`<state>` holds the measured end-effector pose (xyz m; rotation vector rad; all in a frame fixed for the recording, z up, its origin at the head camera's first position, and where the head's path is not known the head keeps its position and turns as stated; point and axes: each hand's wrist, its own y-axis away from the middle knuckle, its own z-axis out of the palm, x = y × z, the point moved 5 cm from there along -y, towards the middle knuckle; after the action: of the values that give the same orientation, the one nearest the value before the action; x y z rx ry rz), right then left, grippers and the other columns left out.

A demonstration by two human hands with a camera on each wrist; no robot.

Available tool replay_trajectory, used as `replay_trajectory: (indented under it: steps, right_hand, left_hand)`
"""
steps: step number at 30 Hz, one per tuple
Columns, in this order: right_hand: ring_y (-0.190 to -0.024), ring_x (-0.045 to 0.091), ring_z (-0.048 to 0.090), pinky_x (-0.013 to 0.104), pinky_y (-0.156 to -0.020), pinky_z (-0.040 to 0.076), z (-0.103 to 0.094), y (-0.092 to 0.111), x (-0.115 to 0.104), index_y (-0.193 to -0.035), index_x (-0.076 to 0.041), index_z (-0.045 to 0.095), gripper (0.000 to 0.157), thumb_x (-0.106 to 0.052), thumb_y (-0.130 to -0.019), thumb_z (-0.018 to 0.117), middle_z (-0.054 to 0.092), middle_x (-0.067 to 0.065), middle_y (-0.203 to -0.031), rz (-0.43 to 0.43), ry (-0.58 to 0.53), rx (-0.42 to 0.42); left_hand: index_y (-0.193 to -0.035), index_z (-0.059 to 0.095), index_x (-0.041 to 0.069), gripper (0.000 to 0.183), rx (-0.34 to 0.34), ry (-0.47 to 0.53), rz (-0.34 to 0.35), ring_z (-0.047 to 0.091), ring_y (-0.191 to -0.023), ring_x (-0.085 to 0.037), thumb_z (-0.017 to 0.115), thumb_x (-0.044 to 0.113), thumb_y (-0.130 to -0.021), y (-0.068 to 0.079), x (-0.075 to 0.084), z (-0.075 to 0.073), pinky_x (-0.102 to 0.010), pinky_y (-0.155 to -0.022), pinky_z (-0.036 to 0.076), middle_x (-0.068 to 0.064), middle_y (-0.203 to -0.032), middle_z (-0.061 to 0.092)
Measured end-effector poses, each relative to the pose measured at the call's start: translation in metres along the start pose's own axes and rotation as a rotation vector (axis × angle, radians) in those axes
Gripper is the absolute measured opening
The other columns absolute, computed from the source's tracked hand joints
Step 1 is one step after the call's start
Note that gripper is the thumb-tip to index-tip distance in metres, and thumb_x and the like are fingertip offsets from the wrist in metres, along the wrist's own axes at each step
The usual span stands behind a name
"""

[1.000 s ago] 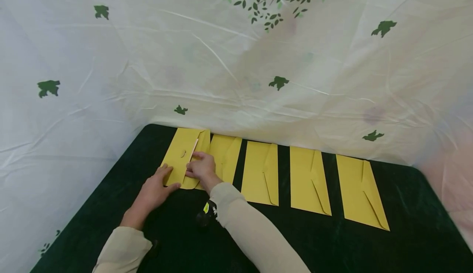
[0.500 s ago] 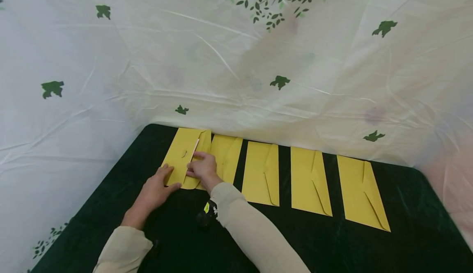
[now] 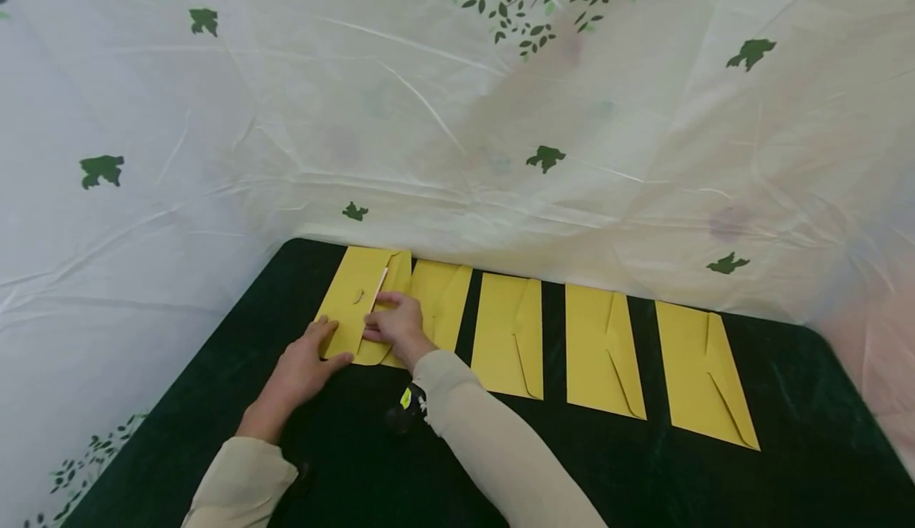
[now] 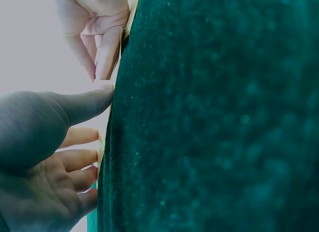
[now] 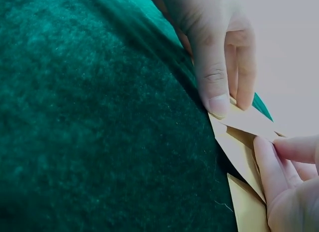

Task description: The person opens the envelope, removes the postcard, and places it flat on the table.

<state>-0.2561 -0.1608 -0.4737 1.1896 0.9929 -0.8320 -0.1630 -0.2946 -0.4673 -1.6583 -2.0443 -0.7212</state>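
Observation:
A yellow envelope (image 3: 352,275) lies at the far left of a row, its flap side open toward the right. My left hand (image 3: 303,361) rests on its near left corner, fingers straight and thumb along the near edge. At the envelope's mouth, my right hand (image 3: 396,325) pinches the edge between thumb and fingers. A thin pale strip (image 3: 382,279) shows along that mouth beyond the fingers. In the right wrist view, the pinched paper (image 5: 244,121) is lifted slightly, with a dark gap below it. The right hand partly covers the flap and the second envelope (image 3: 439,298).
Three more yellow envelopes, such as the rightmost one (image 3: 704,385), lie spaced along the back of the dark green cloth-covered table (image 3: 786,401). A pale curtain (image 3: 457,115) printed with leaves and birds hangs right behind the table edge. A small black device (image 3: 406,409) sits under the right wrist.
The view shifts very slightly. Both hands stay in place on the leftmost envelope, and the envelopes lie as before.

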Motion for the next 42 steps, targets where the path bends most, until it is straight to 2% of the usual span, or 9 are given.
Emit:
replay_trajectory:
  steps: [8, 42]
  right_hand:
    - [-0.076, 0.023, 0.074, 0.031, -0.066, 0.061, -0.0029, 0.0026, -0.0023, -0.126, -0.009, 0.068, 0.039, 0.006, -0.090, 0.070, 0.071, 0.012, -0.088, 0.020, -0.025, -0.052]
    - [-0.072, 0.019, 0.071, 0.028, -0.063, 0.060, -0.0068, 0.0020, -0.0054, -0.126, -0.008, 0.069, 0.044, 0.012, -0.086, 0.069, 0.067, 0.014, -0.089, 0.014, -0.005, -0.012]
  left_hand:
    - [-0.154, 0.036, 0.003, 0.071, -0.007, 0.001, -0.001, 0.016, -0.147, -0.049, 0.065, 0.037, -0.099, -0.0002, 0.0009, -0.0007, -0.067, -0.113, 0.022, -0.026, -0.163, 0.017]
    - [-0.153, 0.036, 0.002, 0.071, -0.018, -0.007, -0.022, 0.016, -0.146, -0.050, 0.066, 0.036, -0.098, -0.0025, 0.0027, -0.0030, -0.069, -0.111, 0.022, -0.026, -0.163, 0.017]
